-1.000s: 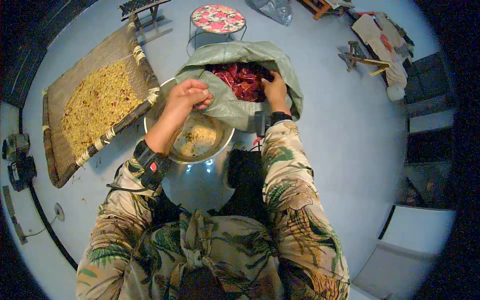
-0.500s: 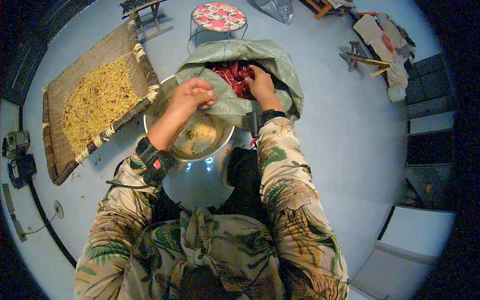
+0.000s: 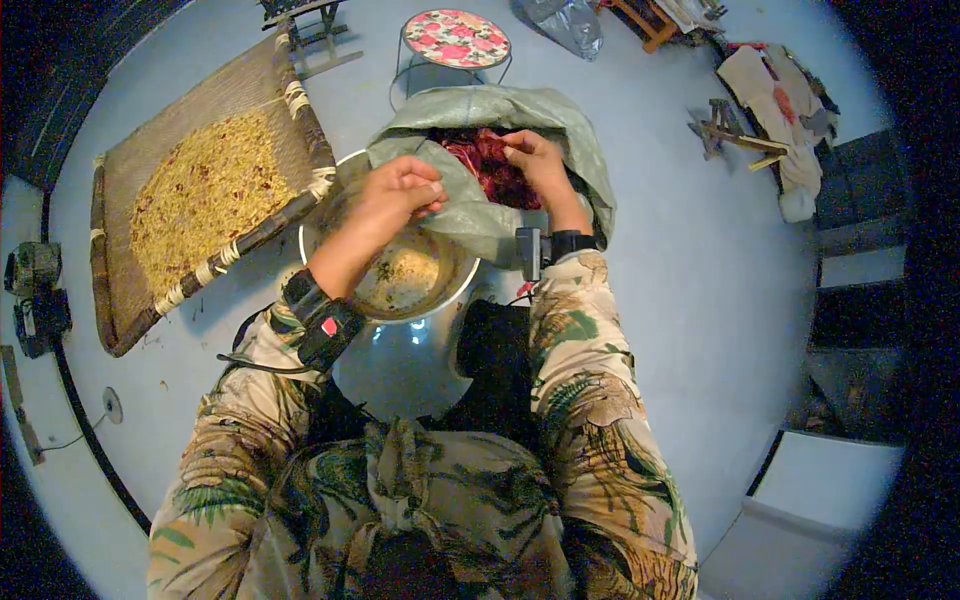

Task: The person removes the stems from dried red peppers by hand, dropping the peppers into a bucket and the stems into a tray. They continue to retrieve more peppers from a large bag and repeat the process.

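An open grey-green woven sack [image 3: 590, 150] holds dark red dried pieces [image 3: 490, 165], perhaps chillies. My right hand [image 3: 538, 165] is over the sack's mouth, thumb and fingers pinched on a red piece. My left hand [image 3: 400, 192] is beside the sack's left edge with its fingers curled together; what they hold, if anything, is too small to tell. Under my left forearm stands a wide metal basin [image 3: 455, 290] with a pale round thing and dark bits at its bottom.
A rectangular woven tray [image 3: 130, 190] with yellow and reddish grains lies at the left. Behind the sack stands a stool with a floral top [image 3: 455, 40]. A plastic bag [image 3: 565, 25] and a small wooden stand [image 3: 735, 135] are farther back.
The view has shifted slightly, moving the scene right. My right hand has drawn back a little from the red pieces, its fingers now pinched. My left hand stays nearly the same.
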The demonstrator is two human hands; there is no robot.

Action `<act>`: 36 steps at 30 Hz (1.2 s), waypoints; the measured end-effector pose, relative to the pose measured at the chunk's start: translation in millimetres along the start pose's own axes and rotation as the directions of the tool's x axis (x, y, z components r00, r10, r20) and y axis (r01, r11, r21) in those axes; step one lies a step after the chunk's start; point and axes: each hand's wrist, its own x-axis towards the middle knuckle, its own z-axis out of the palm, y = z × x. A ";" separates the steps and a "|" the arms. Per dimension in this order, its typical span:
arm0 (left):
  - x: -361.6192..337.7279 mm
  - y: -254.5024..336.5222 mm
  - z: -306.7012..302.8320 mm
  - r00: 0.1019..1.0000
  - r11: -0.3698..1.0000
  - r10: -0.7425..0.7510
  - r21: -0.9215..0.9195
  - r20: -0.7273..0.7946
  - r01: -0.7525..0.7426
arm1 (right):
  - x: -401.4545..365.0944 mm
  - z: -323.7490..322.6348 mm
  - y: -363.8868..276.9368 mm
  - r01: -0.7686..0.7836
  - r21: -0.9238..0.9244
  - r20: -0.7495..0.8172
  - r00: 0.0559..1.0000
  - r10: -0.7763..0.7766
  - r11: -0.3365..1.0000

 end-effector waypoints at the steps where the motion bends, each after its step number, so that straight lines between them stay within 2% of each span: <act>1: 0.1 -0.1 0.0 1.000 1.000 -0.004 -0.007 -0.007 0.004 | -3.9 -2.1 -15.9 -0.044 0.112 0.029 0.999 0.041 0.993; 3: 3.5 -5.1 -2.0 1.000 0.999 0.031 -0.010 -0.004 -0.031 | -12.6 -7.6 -47.0 -0.139 0.324 0.097 0.989 0.113 0.936; 4: 5.6 -7.9 -2.9 0.999 0.999 0.048 -0.011 -0.002 -0.048 | -14.7 -10.1 -55.7 -0.148 0.321 0.129 0.985 0.112 0.936; 7: 9.0 -12.1 -5.9 0.999 0.996 0.044 0.076 -0.002 -0.044 | -22.4 -11.1 -76.8 -0.239 0.552 0.229 0.965 0.130 0.799; 10: 10.4 -12.7 -5.0 0.999 0.996 0.055 0.070 -0.004 -0.054 | -23.5 -13.6 -84.7 -0.247 0.590 0.316 0.947 0.062 0.769; 13: 13.4 -12.4 -4.3 0.997 0.992 0.081 0.100 0.001 -0.081 | -25.6 -13.9 -94.2 -0.184 0.623 0.322 0.946 -0.035 0.760; 16: 14.8 -14.5 -4.0 0.997 0.990 0.080 0.118 -0.002 -0.080 | -26.3 -13.0 -96.3 -0.229 0.640 0.332 0.943 0.005 0.733; 21: 17.2 -18.5 -6.9 0.994 0.989 0.105 0.101 0.003 -0.105 | -21.3 -14.0 -84.5 -0.331 0.588 0.306 0.936 0.177 0.738; 25: 17.0 -17.8 -5.4 0.995 0.987 0.099 0.125 -0.012 -0.097 | -17.0 -20.5 -68.3 -0.479 0.502 0.353 0.874 0.336 0.720; 28: 17.1 -18.3 -2.2 0.993 0.992 0.108 0.070 -0.049 -0.104 | -12.4 -19.1 -55.6 -0.579 0.489 0.342 0.815 0.467 0.652; 34: 13.9 -13.2 -1.7 0.995 0.995 0.091 0.053 -0.030 -0.089 | -8.2 -18.5 -37.1 -0.612 0.456 0.302 0.789 0.535 0.646; 36: 15.1 -14.7 -2.7 0.996 0.996 0.076 0.055 -0.035 -0.074 | -7.4 -17.9 -33.6 -0.613 0.438 0.228 0.783 0.579 0.657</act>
